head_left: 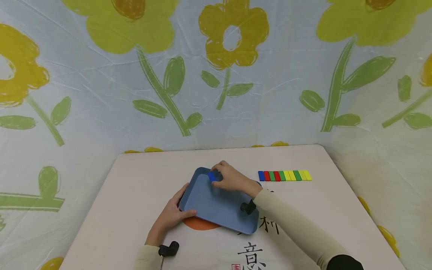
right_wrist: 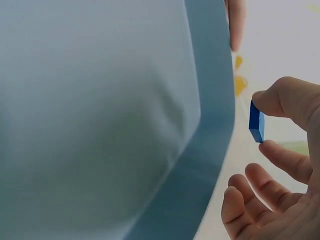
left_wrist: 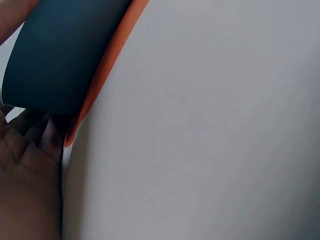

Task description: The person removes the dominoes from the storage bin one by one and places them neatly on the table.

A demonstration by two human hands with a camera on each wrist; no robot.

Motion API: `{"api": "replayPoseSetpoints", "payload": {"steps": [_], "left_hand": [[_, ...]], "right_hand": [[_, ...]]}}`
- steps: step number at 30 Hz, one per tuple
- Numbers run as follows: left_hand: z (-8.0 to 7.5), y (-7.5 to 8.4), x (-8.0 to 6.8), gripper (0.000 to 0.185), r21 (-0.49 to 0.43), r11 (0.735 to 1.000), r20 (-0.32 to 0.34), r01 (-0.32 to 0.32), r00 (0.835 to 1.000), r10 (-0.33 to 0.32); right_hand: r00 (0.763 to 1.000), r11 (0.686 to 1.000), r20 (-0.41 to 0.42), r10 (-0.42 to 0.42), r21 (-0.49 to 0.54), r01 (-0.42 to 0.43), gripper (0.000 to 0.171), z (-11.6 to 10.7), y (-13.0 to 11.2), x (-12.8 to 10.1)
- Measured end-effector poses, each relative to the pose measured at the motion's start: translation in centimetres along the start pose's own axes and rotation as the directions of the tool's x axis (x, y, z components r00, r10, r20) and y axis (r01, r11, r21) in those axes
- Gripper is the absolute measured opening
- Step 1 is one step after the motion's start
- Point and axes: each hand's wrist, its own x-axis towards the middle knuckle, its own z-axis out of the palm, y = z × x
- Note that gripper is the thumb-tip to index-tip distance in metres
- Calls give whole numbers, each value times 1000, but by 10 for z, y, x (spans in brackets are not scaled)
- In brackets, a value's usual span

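Note:
A blue rectangular tray (head_left: 219,206) lies at a slant over the middle of the table. My left hand (head_left: 173,212) grips its left end, thumb at the near corner; in the left wrist view some fingers of that hand (left_wrist: 27,170) reach under the tray's wall (left_wrist: 60,55). Over the tray's far left part, my right hand (head_left: 233,179) pinches a small blue block (head_left: 211,176). The right wrist view shows that block (right_wrist: 256,122) between thumb and index finger, with the other fingers loosely bent. The tray's far right corner is partly hidden by the right arm.
A row of small coloured blocks (head_left: 285,176), blue, red, green and yellow, lies right of the tray on the pale table (head_left: 135,187). Black characters (head_left: 251,255) and an orange disc (head_left: 200,224) are printed near the tray. A flowered cloth (head_left: 270,97) hangs behind.

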Motion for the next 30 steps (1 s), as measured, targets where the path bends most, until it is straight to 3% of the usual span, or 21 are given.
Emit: {"api": "replayPoseSetpoints", "payload": {"steps": [9,17,30], "left_hand": [[1,1,-1,106,-3,1000,-15,6,1000,-6],[2,1,0,105,-11,1000,-7,3,1000,-3],[1,1,-1,106,-19,1000,-6,6,1000,-6]], "right_hand": [[995,996,-61,83,43,-81,49,-32,19,-16],[981,991,-142,131,38,-127,49,-56,50,-33],[936,961,-218,277,72,-268,50,-81,107,-69]]}}
